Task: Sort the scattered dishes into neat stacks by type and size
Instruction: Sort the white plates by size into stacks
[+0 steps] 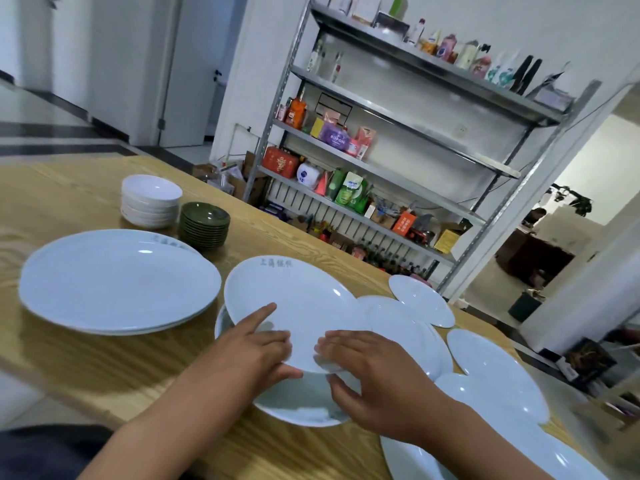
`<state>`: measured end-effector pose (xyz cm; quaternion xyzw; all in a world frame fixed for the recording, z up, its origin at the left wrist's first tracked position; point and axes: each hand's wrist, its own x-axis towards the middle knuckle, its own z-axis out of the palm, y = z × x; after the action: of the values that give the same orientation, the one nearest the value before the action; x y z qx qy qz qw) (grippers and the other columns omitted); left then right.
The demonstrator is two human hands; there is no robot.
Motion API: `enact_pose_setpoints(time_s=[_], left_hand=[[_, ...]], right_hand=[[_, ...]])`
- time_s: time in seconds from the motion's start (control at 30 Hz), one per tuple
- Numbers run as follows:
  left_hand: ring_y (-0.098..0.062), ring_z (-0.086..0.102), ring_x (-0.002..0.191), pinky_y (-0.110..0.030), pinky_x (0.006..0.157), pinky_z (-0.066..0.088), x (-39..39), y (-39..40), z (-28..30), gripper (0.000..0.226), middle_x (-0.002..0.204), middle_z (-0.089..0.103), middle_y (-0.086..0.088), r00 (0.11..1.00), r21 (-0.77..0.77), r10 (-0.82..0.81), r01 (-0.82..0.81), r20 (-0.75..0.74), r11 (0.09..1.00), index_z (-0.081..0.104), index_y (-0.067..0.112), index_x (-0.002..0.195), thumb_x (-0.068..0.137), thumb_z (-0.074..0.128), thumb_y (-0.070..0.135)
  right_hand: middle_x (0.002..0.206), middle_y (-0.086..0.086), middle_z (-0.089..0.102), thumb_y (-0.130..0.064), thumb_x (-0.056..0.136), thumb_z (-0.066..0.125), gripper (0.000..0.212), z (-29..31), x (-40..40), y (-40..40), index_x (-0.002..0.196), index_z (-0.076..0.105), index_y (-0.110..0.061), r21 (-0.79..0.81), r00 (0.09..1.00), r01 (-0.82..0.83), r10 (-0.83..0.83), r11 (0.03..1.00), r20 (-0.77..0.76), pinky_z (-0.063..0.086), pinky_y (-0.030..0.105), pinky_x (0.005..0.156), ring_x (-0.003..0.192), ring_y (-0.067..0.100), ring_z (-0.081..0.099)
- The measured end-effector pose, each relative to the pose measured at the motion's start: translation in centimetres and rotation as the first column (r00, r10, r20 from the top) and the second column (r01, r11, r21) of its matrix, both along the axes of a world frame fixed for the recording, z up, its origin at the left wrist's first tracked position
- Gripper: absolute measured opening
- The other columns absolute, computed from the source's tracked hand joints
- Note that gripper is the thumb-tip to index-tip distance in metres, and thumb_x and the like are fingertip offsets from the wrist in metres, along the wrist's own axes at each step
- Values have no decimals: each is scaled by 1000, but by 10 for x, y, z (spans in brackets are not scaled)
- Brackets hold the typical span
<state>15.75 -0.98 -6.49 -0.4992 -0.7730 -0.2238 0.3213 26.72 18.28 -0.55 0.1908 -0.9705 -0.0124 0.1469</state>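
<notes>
Both hands grip the near rim of a white medium plate [298, 299] with grey lettering. The plate is tilted and held just above another white plate [298, 403] on the wooden table [104, 368]. My left hand [252, 351] has fingers on top and thumb below; my right hand [367, 379] pinches the same rim. A stack of large white plates [117, 282] lies to the left. Several white plates lie scattered on the right: [420, 299], [412, 334], [495, 372].
A stack of small white bowls [150, 200] and a stack of dark green saucers [204, 225] stand at the far side of the table. A metal shelf rack [398, 161] filled with packaged goods stands beyond the table's right edge.
</notes>
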Motion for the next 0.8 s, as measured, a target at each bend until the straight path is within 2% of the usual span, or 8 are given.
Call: enact_pose_setpoints(time_s=[0.1,0.2,0.3,0.37,0.47,0.57,0.7,0.8], left_hand=[[-16,72,77,-23,83,41,-4,3,-3,83,65,71,12,1000,49,-25,25,15,998,69,26,49,99,9,50],[-12,71,72,-28,87,47,-12,6,-12,69,61,68,13,996,13,-84,84,35,996,66,23,48,96,26,52],[-13,71,84,-36,70,58,-14,1,-17,69,67,65,17,962,-106,-39,70,271,992,63,23,54,94,21,62],[-12,68,97,-48,75,55,-12,-5,-21,70,73,63,20,928,-126,-6,57,372,990,59,25,60,90,15,71],[7,51,116,-68,94,34,7,-8,4,63,89,63,31,918,-279,159,-56,362,959,67,37,77,83,15,72],[12,19,135,-54,114,-5,16,-5,16,54,118,56,27,897,-469,262,-70,356,880,60,36,108,93,16,64],[-4,66,101,-51,105,18,16,-13,9,68,73,66,23,890,-332,214,-75,403,940,66,33,65,98,11,53],[-9,66,102,-44,102,31,16,-9,7,67,87,70,22,917,-258,177,-86,356,962,71,35,78,98,10,53]], right_hand=[[127,-12,63,-37,84,53,44,2,6,6,124,63,-25,-81,994,99,-94,992,63,42,21,101,122,1,51],[120,-13,65,-37,89,47,39,4,7,14,121,65,-25,-116,985,172,-168,978,39,45,19,95,114,0,54],[116,-14,66,-44,90,41,41,5,3,28,118,66,-27,-163,954,299,-300,940,18,45,19,91,109,2,57],[119,-15,64,-40,92,45,35,5,0,42,119,65,-29,-190,916,397,-400,898,25,40,17,92,112,3,55],[123,-16,62,-27,94,54,27,4,-6,62,119,65,-29,-232,861,501,-507,834,36,38,18,94,116,4,54],[119,-15,65,-21,93,56,25,3,-12,76,114,68,-27,-298,825,549,-563,781,44,45,25,94,108,8,58],[116,-13,67,-20,91,55,25,-3,-21,90,111,69,-26,-326,814,561,-579,761,48,50,35,94,106,9,61],[113,-12,69,-18,90,56,24,-6,-29,99,108,70,-23,-368,807,562,-588,741,49,52,35,91,99,10,63]])
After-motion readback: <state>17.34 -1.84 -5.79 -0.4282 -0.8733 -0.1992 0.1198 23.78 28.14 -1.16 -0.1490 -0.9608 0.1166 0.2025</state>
